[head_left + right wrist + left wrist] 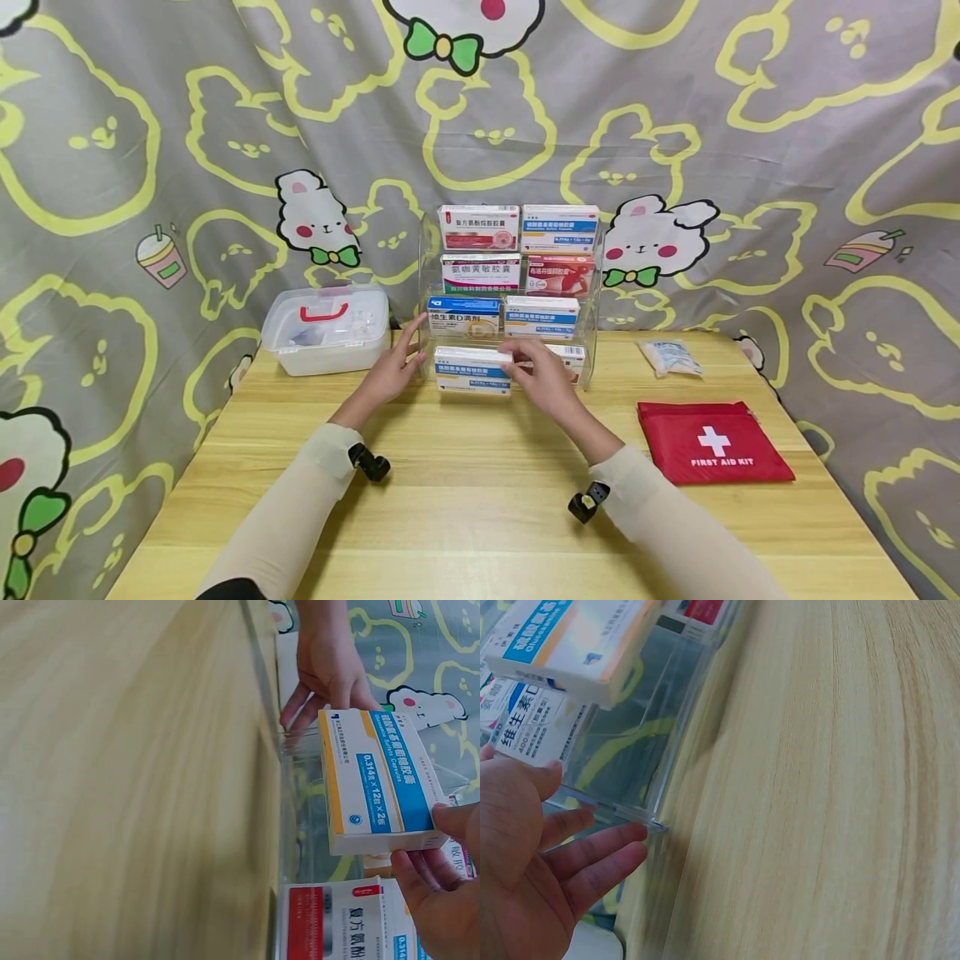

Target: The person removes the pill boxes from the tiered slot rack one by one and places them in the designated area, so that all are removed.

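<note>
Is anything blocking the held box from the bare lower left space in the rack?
Nothing visible. The right hand holds the blue-labelled box before the clear rack; the left hand is at the rack's side, and a red-and-white box sits in the next space.

- Held box (375, 780), 7 o'clock of the rack's (592, 346) middle: "硫酸氨基葡萄糖胶囊", "Glucosamine Sulfate Capsules", "0.314克×12粒×2板".
- Upper white-and-blue box (560, 229), 1 o'clock, and lower white-and-blue box (542, 317), 4 o'clock: "硫酸氨基葡萄糖胶囊" again.
- White-and-red box (480, 228), 11 o'clock: "复方氨酚烷胺胶囊".
- Green-edged box (481, 273), 10 o'clock: "氨咖黄敏胶囊".
- Red box (558, 276), 2 o'clock: "布洛芬缓释胶囊".
- Blue-topped box (463, 317), 8 o'clock: "维生素D滴剂".
- Bottom-tier box (341, 922), 5 o'clock: "复方氨酚", the remainder cut off.
- Red pouch (716, 442), 4 o'clock, beyond the rack: white cross above "FIRST AID KIT".
</note>
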Action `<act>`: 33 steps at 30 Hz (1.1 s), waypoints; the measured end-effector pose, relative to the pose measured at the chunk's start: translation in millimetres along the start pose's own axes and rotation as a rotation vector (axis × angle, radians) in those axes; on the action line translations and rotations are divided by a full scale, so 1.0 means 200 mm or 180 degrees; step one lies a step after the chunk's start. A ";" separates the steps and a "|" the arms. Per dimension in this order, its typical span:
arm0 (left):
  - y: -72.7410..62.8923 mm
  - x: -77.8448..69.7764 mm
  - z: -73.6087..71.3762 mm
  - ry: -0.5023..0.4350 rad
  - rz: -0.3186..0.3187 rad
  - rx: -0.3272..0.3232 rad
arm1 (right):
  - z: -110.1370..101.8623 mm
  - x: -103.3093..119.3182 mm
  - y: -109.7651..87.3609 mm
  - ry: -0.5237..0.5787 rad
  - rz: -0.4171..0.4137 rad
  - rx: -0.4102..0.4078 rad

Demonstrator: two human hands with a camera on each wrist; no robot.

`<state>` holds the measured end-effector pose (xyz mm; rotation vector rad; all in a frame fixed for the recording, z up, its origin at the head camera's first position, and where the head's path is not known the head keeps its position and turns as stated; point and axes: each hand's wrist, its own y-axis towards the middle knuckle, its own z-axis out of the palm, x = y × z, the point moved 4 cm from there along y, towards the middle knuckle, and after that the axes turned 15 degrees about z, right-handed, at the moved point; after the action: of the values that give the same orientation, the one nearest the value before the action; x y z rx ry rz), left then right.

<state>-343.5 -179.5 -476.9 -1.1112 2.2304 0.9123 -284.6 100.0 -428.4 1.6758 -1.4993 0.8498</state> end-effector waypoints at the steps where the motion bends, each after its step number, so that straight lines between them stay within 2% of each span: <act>1: 0.00 0.00 0.00 0.0006 -0.0006 0.0004 | 0.00 -0.01 -0.01 -0.0008 -0.0002 0.0005; 7: 0.00 -0.01 0.00 0.0058 -0.0049 0.0031 | 0.03 -0.05 -0.04 -0.0124 0.0064 0.0074; 20: 0.00 0.01 0.01 0.0072 -0.0037 0.0043 | 0.10 -0.15 -0.05 -0.0041 0.0145 0.0366; 25: 0.00 0.00 0.00 0.0093 -0.0034 0.0044 | 0.12 -0.18 -0.06 -0.0071 0.0264 0.0386; 33: 0.00 -0.01 0.00 0.0113 -0.0007 0.0043 | 0.15 -0.20 -0.09 -0.0051 0.0285 0.0416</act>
<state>-343.3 -178.8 -475.8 -1.1320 2.2599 0.8819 -271.2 97.0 -478.7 1.7231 -1.5688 1.0037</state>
